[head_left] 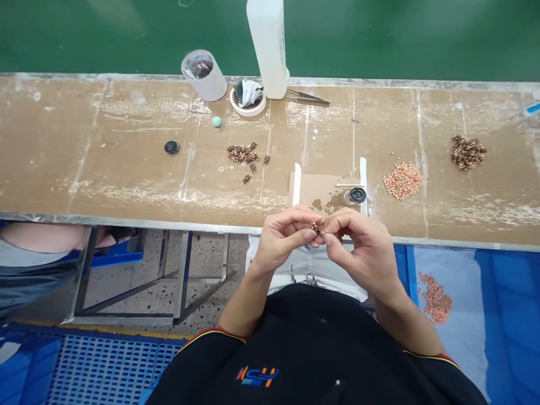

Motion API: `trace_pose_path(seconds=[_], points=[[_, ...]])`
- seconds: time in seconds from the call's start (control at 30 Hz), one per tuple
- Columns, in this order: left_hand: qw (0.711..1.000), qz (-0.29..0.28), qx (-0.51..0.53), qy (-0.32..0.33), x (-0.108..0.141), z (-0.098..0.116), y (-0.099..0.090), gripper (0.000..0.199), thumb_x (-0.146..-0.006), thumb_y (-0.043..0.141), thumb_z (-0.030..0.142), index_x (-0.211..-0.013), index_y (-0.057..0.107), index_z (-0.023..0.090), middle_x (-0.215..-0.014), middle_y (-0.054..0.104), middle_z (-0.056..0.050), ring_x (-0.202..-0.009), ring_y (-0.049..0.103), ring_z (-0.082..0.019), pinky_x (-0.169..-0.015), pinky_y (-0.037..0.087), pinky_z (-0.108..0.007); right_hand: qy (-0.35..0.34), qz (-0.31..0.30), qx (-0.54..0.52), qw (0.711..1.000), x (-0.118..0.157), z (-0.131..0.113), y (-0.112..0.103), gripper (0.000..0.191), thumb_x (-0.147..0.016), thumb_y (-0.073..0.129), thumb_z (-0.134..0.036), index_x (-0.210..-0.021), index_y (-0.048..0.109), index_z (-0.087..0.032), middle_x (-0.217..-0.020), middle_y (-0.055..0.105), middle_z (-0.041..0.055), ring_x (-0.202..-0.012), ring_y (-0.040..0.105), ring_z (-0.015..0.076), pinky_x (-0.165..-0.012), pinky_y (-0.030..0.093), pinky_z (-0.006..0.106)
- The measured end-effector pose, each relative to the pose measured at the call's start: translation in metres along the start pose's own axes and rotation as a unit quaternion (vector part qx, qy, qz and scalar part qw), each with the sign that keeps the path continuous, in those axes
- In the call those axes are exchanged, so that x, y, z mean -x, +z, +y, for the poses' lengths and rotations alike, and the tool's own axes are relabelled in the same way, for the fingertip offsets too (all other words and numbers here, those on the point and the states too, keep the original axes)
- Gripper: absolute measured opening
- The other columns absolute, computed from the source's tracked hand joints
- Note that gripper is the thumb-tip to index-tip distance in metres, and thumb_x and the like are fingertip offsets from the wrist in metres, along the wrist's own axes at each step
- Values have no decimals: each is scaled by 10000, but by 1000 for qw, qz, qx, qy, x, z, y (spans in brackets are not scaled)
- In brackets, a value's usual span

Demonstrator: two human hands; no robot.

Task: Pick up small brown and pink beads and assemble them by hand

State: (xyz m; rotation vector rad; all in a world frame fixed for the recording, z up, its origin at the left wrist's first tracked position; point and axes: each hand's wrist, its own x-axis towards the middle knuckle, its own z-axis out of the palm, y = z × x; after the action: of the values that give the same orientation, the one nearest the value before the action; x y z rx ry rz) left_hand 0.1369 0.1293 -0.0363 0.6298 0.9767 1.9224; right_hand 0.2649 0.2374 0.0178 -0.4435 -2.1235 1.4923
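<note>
Hands pinched together on small brown part point(315, 228), left hand point(282, 236), right hand point(358, 247), at bench edge point(169, 225)

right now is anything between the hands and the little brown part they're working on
Nothing visible is. The left hand and right hand meet just below the table edge and pinch the small brown part directly between their fingertips. The loose piles of pieces lie farther back on the table, apart from the hands.
</note>
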Motion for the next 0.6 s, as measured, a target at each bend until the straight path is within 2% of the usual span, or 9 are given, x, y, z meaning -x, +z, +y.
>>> trace_pose_path(seconds=[0.1,0.23,0.47,0.6], points=[[1000,-5,-13,11,1,-3,3,170,-828,900,245,-985,876,306,-922,764,-33,-610,687,-74,-549,598,-168,20,9,13,1000,2,-3,-3,146,-904,658,-139,-802,609,-232,-754,690,-10,-633,641,125,-574,537,253],[1000,-9,-19,9,2,-4,6,171,-834,896,278,-997,873,326,-940,761,-28,-570,659,-60,-548,592,-180,10,24,50,998,4,-6,-6,154,-907,663,-145,-792,612,-232,-733,671,-22,-598,595,104,-567,523,235],[997,8,-73,-3,-1,-1,9,192,-804,919,416,-924,860,278,-849,729,-25,-555,625,-65,-501,553,-178,8,23,106,994,4,-9,-9,145,-907,649,-146,-799,614,-236,-746,690,-13,-614,610,117,-586,534,255],[996,10,-89,12,-2,-1,9,173,-806,920,403,-936,868,302,-836,731,-24,-599,638,-77,-518,545,-182,8,18,106,994,3,-8,-8,140,-907,649,-151,-797,611,-231,-752,693,-16,-623,614,109,-590,525,238]])
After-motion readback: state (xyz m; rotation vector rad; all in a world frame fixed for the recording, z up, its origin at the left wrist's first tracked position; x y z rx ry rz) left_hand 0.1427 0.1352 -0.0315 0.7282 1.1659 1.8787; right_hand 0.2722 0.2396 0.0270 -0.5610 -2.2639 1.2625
